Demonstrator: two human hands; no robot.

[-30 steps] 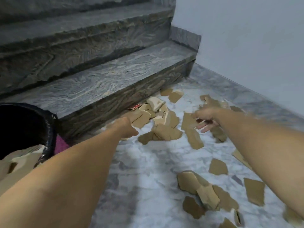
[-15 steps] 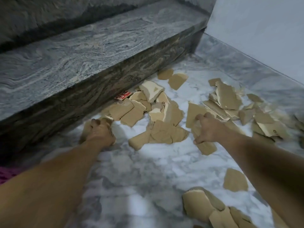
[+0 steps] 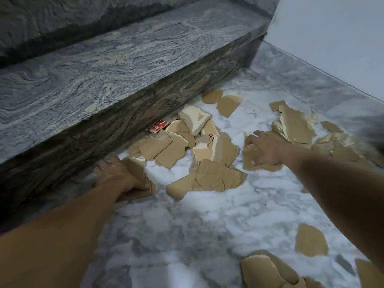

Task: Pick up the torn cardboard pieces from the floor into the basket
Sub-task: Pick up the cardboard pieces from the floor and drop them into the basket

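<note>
Several torn brown cardboard pieces (image 3: 216, 175) lie scattered on the white marble floor (image 3: 187, 235), piled thickest at the foot of the stone step. My left hand (image 3: 118, 175) is down by the step with its fingers closed around a cardboard piece (image 3: 139, 171). My right hand (image 3: 264, 149) grips another cardboard piece (image 3: 249, 159) in the middle of the scatter. More pieces lie at the right (image 3: 295, 125) and near the bottom edge (image 3: 268, 271). The basket is out of view.
A grey granite step (image 3: 104, 80) runs across the left and back, its riser right beside my left hand. A white wall (image 3: 342, 38) closes the right side. A small red printed scrap (image 3: 156, 125) lies against the riser.
The view has closed in on the pile and the basket has dropped out of sight. Both hands have reached down to the floor and closed on cardboard pieces.
</note>
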